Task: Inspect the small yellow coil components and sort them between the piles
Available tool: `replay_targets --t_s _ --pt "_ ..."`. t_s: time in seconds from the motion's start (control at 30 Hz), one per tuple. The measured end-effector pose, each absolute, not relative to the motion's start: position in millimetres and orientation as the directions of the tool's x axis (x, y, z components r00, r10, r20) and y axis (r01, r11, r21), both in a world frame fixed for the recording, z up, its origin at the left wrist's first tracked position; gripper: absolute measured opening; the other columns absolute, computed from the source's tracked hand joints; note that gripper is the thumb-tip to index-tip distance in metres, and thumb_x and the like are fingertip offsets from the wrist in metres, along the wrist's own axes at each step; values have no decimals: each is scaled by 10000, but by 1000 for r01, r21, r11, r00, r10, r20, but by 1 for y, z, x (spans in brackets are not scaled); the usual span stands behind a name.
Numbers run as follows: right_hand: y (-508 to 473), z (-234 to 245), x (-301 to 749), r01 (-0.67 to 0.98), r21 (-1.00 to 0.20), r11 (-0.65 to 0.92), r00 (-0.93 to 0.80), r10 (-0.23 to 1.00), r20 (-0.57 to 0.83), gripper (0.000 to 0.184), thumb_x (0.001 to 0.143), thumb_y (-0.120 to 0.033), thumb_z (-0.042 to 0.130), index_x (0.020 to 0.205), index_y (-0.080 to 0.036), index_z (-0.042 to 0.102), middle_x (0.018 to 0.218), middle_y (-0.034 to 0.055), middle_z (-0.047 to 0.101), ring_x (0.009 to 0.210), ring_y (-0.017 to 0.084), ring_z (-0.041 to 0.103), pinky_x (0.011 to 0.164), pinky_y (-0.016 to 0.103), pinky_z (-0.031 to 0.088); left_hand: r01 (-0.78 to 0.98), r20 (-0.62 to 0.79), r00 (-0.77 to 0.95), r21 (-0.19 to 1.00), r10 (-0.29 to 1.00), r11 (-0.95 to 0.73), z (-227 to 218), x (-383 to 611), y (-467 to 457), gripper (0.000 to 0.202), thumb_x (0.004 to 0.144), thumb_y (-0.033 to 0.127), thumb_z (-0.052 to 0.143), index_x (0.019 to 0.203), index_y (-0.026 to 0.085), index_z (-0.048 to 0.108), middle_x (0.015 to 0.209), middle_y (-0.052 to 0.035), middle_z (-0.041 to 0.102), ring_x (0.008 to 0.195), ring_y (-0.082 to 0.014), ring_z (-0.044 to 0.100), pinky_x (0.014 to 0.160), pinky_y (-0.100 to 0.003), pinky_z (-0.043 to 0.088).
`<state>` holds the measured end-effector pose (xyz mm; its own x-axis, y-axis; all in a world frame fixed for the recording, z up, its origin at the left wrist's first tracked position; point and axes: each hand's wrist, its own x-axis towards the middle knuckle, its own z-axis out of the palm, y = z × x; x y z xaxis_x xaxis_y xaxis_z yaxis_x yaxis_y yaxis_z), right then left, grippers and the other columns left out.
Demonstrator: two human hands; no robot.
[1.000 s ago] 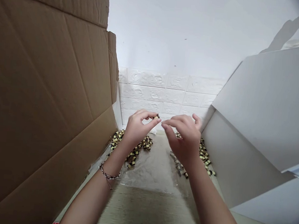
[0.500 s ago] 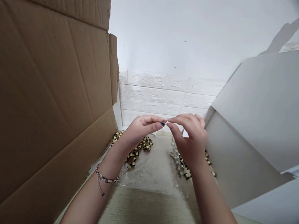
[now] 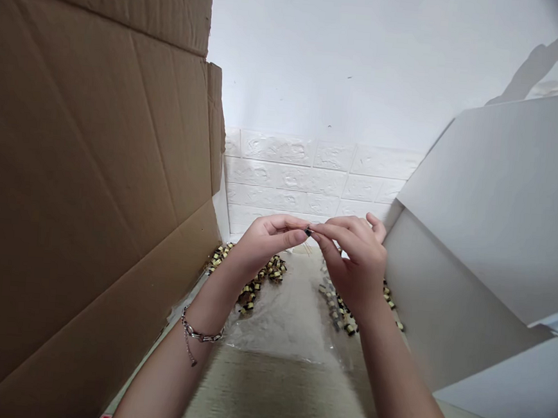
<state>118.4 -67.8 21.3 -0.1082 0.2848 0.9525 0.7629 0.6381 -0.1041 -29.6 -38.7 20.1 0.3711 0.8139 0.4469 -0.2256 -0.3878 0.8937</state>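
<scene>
My left hand and my right hand meet fingertip to fingertip above the table. Both pinch one small dark part between thumb and forefinger. A chain bracelet hangs on my left wrist. Under the left hand lies a pile of small yellow-and-black parts. A second pile of similar parts lies under and beside the right hand. Both piles rest on a clear plastic sheet.
A tall brown cardboard wall stands on the left. A white box panel leans in from the right. A white brick-pattern wall closes the back. The pale table top runs toward me.
My right hand has moved left and up to meet the left hand. Both now pinch the small part that the left hand alone held a second ago.
</scene>
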Motion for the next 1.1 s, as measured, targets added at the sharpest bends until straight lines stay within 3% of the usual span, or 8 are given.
replay_targets --t_s 0.27,0.5,0.77,1.1 --pt "-65 21 119 766 -92 636 -130 294 947 88 784 -242 535 754 -263 615 705 -43 621 695 102 571 925 358 233 -153 455 366 890 812 -430 22 -31 -39 204 662 317 645 808 174 655 876 -43 662 870 -168 582 806 -302 436" --pt "-64 23 125 727 -107 678 -214 372 903 65 780 -218 543 772 -252 597 761 -46 633 752 109 570 911 349 241 -72 447 407 885 796 -460 26 -35 -39 170 661 294 649 795 192 669 846 -15 671 845 -152 589 759 -259 437" --pt "-58 25 130 651 -119 750 -284 385 878 64 782 -193 536 769 -218 593 747 -29 641 749 116 561 722 269 369 4 432 409 880 804 -475 26 -34 -37 223 655 340 643 812 184 671 868 -33 669 855 -177 587 755 -282 439" --pt "-57 23 130 614 -183 768 -313 450 836 85 799 -196 512 769 -212 589 764 -13 637 760 127 556 716 269 392 46 392 373 898 841 -439 26 -35 -38 227 626 335 665 778 165 663 826 -28 663 827 -170 581 725 -271 444"
